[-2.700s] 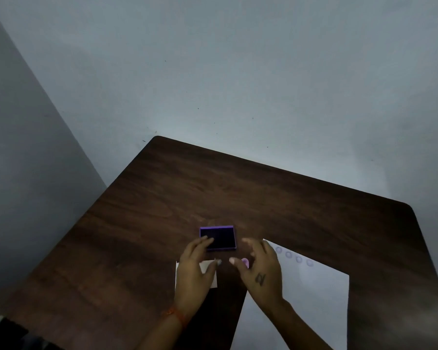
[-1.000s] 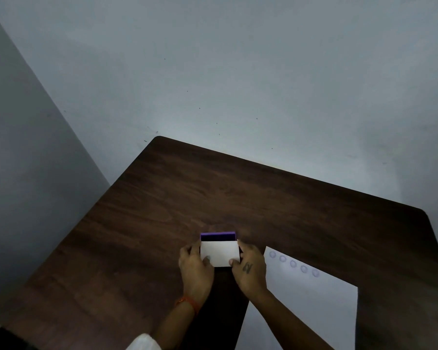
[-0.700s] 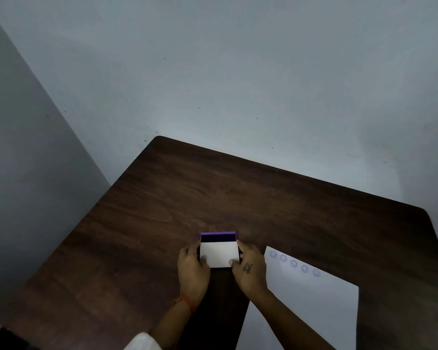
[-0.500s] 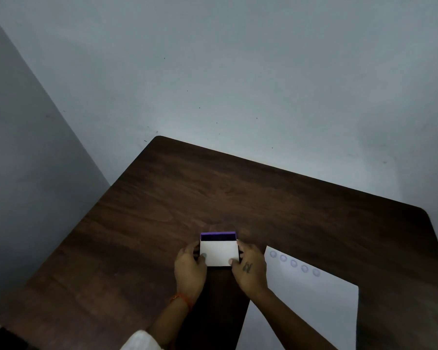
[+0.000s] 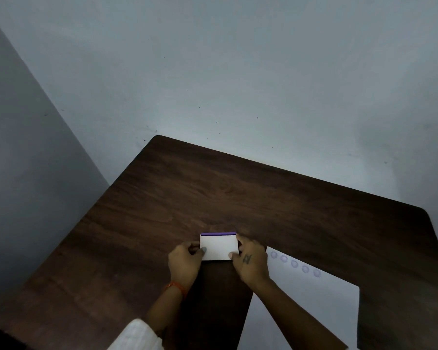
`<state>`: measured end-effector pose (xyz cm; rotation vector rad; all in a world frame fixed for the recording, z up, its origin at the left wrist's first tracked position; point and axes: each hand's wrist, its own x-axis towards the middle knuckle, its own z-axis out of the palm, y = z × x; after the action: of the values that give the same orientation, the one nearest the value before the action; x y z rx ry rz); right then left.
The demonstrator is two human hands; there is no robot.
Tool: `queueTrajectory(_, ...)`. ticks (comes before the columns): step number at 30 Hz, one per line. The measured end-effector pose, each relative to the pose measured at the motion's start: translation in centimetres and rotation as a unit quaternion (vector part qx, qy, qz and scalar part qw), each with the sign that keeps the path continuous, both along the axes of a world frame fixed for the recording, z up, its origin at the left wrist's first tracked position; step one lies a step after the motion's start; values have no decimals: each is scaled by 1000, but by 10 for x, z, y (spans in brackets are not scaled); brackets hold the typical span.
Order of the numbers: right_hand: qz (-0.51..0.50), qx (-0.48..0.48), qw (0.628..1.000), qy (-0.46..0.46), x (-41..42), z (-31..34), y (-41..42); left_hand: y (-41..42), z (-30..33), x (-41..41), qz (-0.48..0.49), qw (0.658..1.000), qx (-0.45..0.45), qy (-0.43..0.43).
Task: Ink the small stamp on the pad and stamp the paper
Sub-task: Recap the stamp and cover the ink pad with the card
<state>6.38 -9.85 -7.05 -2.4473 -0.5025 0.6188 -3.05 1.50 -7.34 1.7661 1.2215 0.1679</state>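
The purple ink pad (image 5: 218,234) lies near the table's front middle with its white lid (image 5: 219,248) set over it; only the pad's far purple edge shows. My left hand (image 5: 185,263) grips the lid's left side and my right hand (image 5: 250,263) grips its right side, thumbs resting on top. The white paper (image 5: 314,304) lies to the right, bearing a row of several purple round stamp marks (image 5: 294,263) along its far edge. The small stamp is not visible.
The dark wooden table (image 5: 238,193) stands in a corner against pale walls; its far edge and rounded right corner (image 5: 425,213) are in view. My right forearm crosses the paper's left part.
2.7 s ago the pad lay uncovered and the lid was on the table under my left hand. The lid now sits on the pad, held by both hands; little has moved in the last second.
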Motion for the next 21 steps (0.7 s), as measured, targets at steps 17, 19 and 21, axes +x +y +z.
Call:
queueTrajectory(17, 21, 31, 994, -98, 8, 30, -7, 9, 18, 5, -35, 991, 122, 42)
queueTrajectory(19, 27, 45, 989, -141, 10, 44, -9, 4, 31, 14, -81, 976, 199, 26)
queueTrajectory(21, 30, 56, 981, -186, 15, 57, -10, -3, 44, 27, -142, 950, 277, -20)
